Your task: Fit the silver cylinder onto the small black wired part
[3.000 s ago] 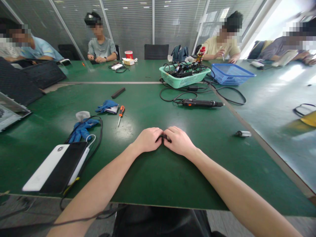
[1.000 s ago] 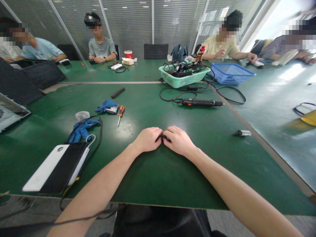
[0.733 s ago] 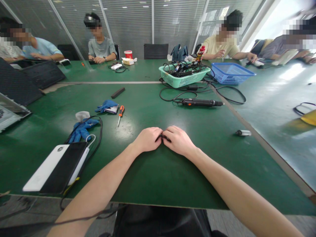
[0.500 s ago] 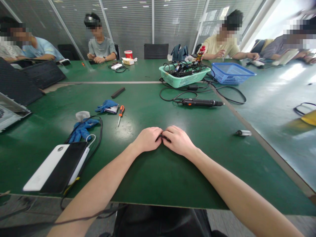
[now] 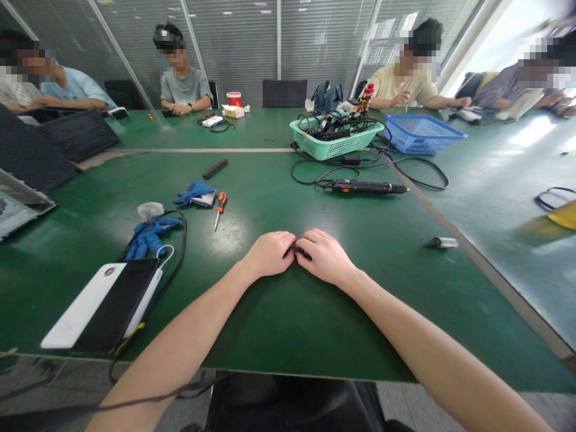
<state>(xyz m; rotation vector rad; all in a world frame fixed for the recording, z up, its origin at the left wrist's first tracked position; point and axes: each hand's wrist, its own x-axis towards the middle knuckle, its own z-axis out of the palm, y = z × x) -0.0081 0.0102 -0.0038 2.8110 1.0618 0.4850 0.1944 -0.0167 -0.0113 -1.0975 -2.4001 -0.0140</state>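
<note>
Close together at the middle of the green table (image 5: pixel 288 324), my left hand (image 5: pixel 271 253) and my right hand (image 5: pixel 324 257) are both closed. Between them shows a small dark object (image 5: pixel 297 249), narrow and black, mostly covered by the fingers; I cannot make out its kind. Each hand grips one end of it, low over the tabletop. Left of my hands lies a screwdriver (image 5: pixel 220 207) with an orange and black handle. Off to the right rests a short silver and black cylindrical piece (image 5: pixel 443 242).
At the left lie a phone (image 5: pixel 96 306) with a cable and blue gloves (image 5: pixel 153 234). A black bar (image 5: pixel 215 168) lies further back. An electric screwdriver (image 5: pixel 369 187) with its cord is before a green basket (image 5: pixel 333 149) and a blue basket (image 5: pixel 418 143). Several people sit around.
</note>
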